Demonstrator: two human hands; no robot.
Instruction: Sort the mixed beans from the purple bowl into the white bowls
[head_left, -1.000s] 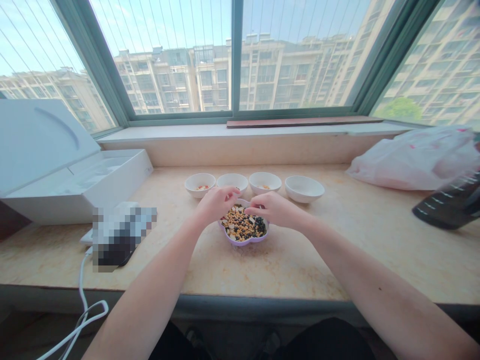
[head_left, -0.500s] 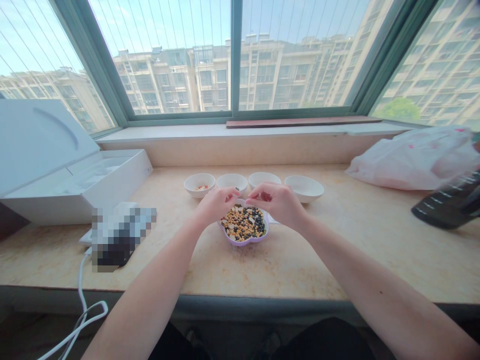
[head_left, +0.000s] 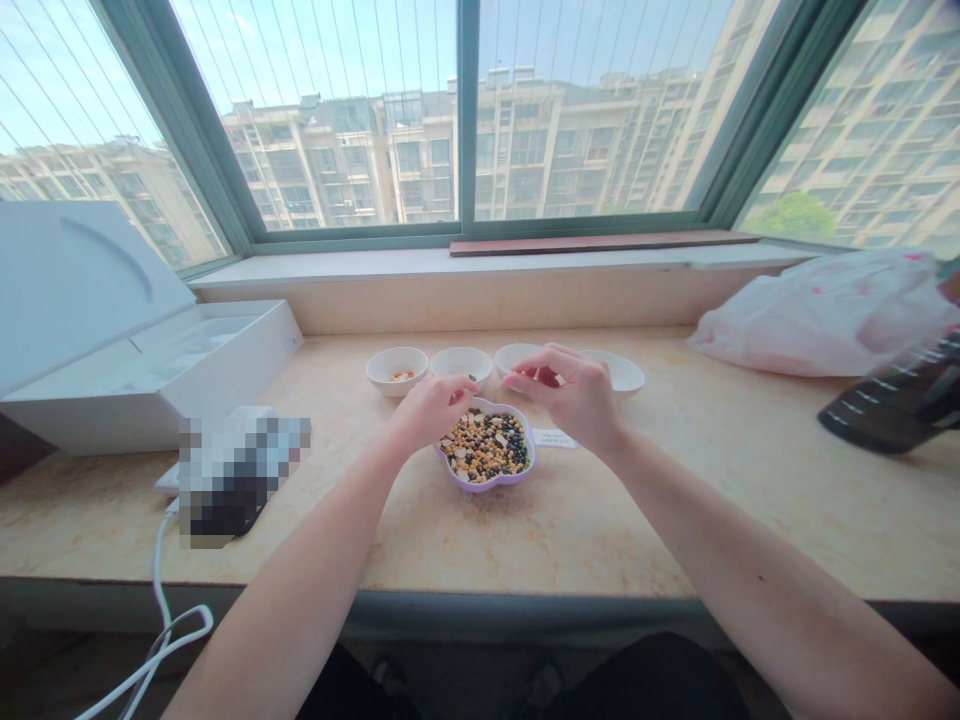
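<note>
A purple scalloped dish (head_left: pixel 492 487) full of mixed beans (head_left: pixel 486 446), yellow, black, green and pale flat ones, sits in front of me. My left hand (head_left: pixel 436 408) is closed in a pinch over the dish's upper left rim; whatever its fingertips hold is too small to make out. Up and to the right of the dish, my right hand (head_left: pixel 571 392) pinches thumb and fingers together before the third white bowl (head_left: pixel 517 354), its contents hidden. Behind my left hand stand a white bowl with reddish and pale bits (head_left: pixel 396 361) and another with a few dark bits (head_left: pixel 460 360).
A fourth white bowl (head_left: pixel 624 372) is partly behind my right hand. A paper slip (head_left: pixel 556 439) lies beside the dish. An open white box (head_left: pixel 225 350) and a blurred-out device with a cable (head_left: pixel 159 560) are left; a plastic bag (head_left: pixel 817 315) and dark bottle (head_left: pixel 874 410) right.
My right hand has moved away from my left, to the right and slightly up, uncovering the paper slip. My left hand stays by the dish's rim, still pinched.
</note>
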